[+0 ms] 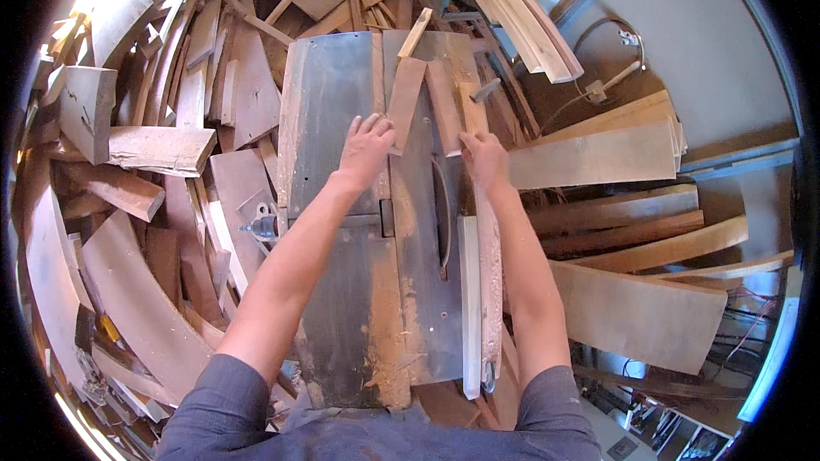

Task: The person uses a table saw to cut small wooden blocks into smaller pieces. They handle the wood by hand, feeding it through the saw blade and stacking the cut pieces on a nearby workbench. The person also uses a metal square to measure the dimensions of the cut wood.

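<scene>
Two short wooden boards lie at an angle to each other on the far part of a dark metal machine table [337, 154]. My left hand [367, 149] is at the near end of the left board [407, 105], its fingers bent against the board's left edge. My right hand [487, 162] pinches the near end of the right board [443, 107] between thumb and fingers. A narrow wooden strip [415, 32] rests at the far end of the left board. Nearer to me, a curved blade [442, 213] shows in the table, left of my right forearm.
Sawdust [389, 333] lies along the table's middle. A white strip [471, 307] and a wooden rail [489, 273] run along its right side. Scrap wood [145, 282] is heaped at left and behind. Wide boards [641, 312] are stacked at right; long strips [512, 13] jut in from above.
</scene>
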The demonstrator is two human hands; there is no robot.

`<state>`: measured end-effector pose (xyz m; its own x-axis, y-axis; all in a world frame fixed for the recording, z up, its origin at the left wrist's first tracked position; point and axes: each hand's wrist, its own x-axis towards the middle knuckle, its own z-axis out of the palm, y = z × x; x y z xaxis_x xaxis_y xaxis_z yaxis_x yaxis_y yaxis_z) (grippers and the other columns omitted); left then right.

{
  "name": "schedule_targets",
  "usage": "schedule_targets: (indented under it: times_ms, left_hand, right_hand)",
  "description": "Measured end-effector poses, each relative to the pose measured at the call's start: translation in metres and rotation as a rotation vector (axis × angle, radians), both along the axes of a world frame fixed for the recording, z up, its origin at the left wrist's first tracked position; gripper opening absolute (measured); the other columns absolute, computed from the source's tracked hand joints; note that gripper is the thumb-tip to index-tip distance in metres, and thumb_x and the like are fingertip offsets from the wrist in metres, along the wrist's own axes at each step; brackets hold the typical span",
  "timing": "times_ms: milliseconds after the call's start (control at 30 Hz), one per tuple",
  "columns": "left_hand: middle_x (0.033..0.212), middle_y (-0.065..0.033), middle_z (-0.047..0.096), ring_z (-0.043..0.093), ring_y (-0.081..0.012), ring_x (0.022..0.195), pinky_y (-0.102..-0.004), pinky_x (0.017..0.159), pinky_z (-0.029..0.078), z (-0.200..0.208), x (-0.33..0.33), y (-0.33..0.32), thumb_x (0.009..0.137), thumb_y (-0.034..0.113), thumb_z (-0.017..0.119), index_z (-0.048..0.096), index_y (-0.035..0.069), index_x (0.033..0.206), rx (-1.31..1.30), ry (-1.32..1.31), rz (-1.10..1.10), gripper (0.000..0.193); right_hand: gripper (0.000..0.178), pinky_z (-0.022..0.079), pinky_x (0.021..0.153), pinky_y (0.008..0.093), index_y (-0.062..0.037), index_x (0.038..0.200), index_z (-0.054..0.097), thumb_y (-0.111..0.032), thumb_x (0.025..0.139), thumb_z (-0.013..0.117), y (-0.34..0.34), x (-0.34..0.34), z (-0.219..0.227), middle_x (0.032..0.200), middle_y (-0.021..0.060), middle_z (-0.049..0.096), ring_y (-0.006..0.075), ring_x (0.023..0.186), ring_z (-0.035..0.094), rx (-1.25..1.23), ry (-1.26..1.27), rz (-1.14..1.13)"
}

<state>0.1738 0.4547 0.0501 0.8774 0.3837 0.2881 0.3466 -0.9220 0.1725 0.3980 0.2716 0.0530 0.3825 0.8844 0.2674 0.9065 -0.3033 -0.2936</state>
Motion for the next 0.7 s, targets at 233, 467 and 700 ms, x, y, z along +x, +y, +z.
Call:
schedule_targets:
  times_ms: [233,467,700]
  left_hand:
    - [0.125,-0.0197,0.063,0.058,-0.042,0.12,-0.0485,0.105,0.046,0.014,0.029,0.008,0.085,0.019,0.071,0.062,-0.002,0.112,-0.408,-0.11,0.234,0.035]
    - [0.117,-0.0223,0.068,0.067,-0.0378,0.099,-0.0442,0.092,0.053,0.022,0.042,0.029,0.079,0.025,0.078,0.062,-0.003,0.114,-0.781,0.028,0.4,0.048]
    - [0.137,-0.0203,0.061,0.061,-0.0237,0.123,-0.0361,0.101,0.049,0.081,-0.067,0.0,0.081,0.021,0.084,0.049,-0.011,0.141,-1.693,-0.533,0.351,0.076]
  right_hand:
    - [0.022,0.056,0.082,0.0518,-0.0085,0.102,0.07,-0.02,0.084,0.068,0.061,0.041,0.004,0.097,0.0187,0.071,0.041,0.094,0.069,-0.058,0.13,-0.029]
    - [0.031,0.055,0.079,0.0497,-0.0018,0.085,0.069,-0.032,0.082,0.072,0.082,0.045,0.019,0.088,0.022,0.071,0.0415,0.089,0.07,-0.149,0.069,-0.193]
    - [0.031,0.045,0.064,0.0267,0.0024,0.113,0.072,-0.023,0.095,0.072,-0.085,0.051,0.109,0.087,-0.0025,0.065,0.008,0.073,0.055,0.092,0.93,-0.346]
